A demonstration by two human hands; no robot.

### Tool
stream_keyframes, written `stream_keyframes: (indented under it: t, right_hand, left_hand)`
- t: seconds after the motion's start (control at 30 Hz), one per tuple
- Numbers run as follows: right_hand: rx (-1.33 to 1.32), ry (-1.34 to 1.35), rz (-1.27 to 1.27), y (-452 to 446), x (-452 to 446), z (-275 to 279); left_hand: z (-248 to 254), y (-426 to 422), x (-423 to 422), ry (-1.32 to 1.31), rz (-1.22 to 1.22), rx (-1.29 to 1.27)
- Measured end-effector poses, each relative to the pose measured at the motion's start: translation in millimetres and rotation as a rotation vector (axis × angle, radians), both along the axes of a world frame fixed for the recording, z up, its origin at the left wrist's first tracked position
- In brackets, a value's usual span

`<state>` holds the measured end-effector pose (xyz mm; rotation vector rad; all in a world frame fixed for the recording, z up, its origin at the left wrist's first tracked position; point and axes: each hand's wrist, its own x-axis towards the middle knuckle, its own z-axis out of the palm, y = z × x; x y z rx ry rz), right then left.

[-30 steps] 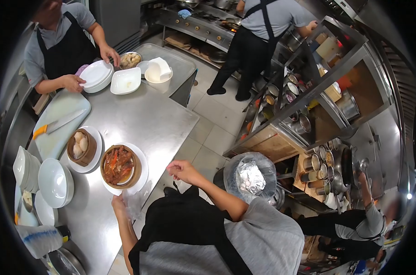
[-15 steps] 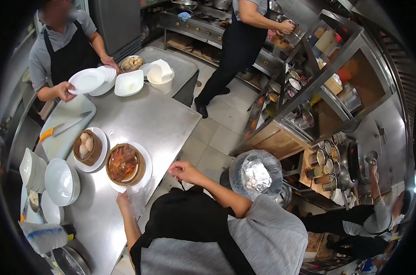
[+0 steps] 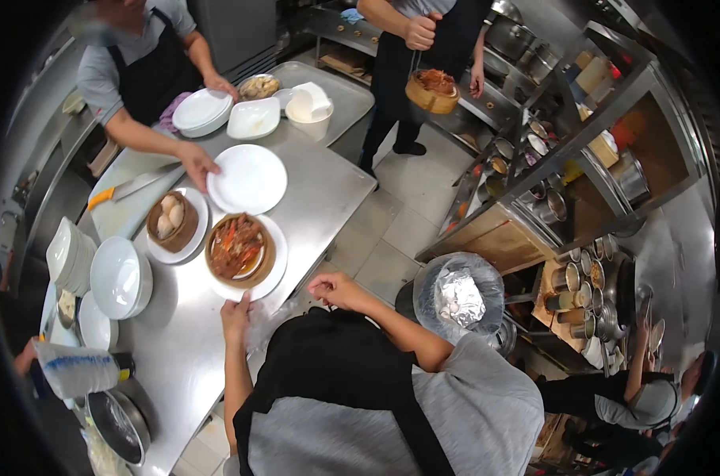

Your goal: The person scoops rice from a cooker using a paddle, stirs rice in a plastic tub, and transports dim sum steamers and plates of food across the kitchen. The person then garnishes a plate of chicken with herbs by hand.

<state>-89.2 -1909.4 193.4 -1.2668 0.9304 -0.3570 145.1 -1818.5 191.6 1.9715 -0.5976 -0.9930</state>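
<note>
My left hand (image 3: pixel 237 317) is at the near rim of a white plate (image 3: pixel 274 284), its fingers closed at the edge. On that plate stands a round bamboo steamer (image 3: pixel 270 258) holding reddish-brown braised food (image 3: pixel 237 244). Crumpled clear plastic (image 3: pixel 266 327) shows beside this hand; whether the hand holds it is unclear. My right hand (image 3: pixel 338 291) is raised off the table edge with curled fingers, and anything inside them is hidden. A second bamboo steamer (image 3: pixel 187 230) with pale round pieces rests on another white plate (image 3: pixel 200 208) to the left.
Across the steel table (image 3: pixel 320 170), a co-worker touches a white plate (image 3: pixel 249 178). A yellow-handled knife (image 3: pixel 130 187) lies on a cutting board. White bowls (image 3: pixel 118 278) are stacked at left. Another co-worker carries a steamer (image 3: pixel 433 94). A plastic-lined bin (image 3: pixel 487 278) stands at right.
The view has shifted. Across the table, the co-worker has brought one plate forward beside the steamers. The standing co-worker has turned from the stove with a steamer. My hands keep much the same places.
</note>
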Motion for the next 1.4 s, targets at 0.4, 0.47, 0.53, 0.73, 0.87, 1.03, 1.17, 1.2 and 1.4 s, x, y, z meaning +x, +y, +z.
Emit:
stream_keyframes:
  t: [0.4, 0.47, 0.53, 0.73, 0.87, 1.03, 1.17, 1.2, 1.4]
  right_hand:
    - [-0.117, 0.094, 0.186, 17, -5, -19]
    - [-0.131, 0.089, 0.175, 18, -5, -17]
    - [-0.113, 0.096, 0.17, 18, -5, -12]
    - [-0.118, 0.137, 0.17, 12, -6, -12]
    - [-0.15, 0.167, 0.188, 8, -3, -10]
    - [-0.169, 0.185, 0.267, 0, 3, -14]
    - [-0.202, 0.175, 0.292, -4, 7, -15]
    - [-0.203, 0.174, 0.294, -4, 9, -15]
    - [-0.132, -0.019, 0.098, -24, 17, -4]
  left_hand:
    - [-10, 9, -7, 0.205, 0.115, -0.254]
    - [-5, 9, -6, 0.205, 0.124, -0.212]
    - [-7, 10, -6, 0.214, 0.154, -0.247]
    - [-18, 17, 3, 0.239, 0.218, -0.247]
    - [-18, 21, 7, 0.275, 0.222, -0.225]
    - [-13, 21, 5, 0.293, 0.22, -0.229]
    - [-9, 21, 5, 0.297, 0.199, -0.224]
    - [-6, 21, 5, 0.296, 0.2, -0.225]
    - [-14, 22, 8, 0.288, 0.182, -0.202]
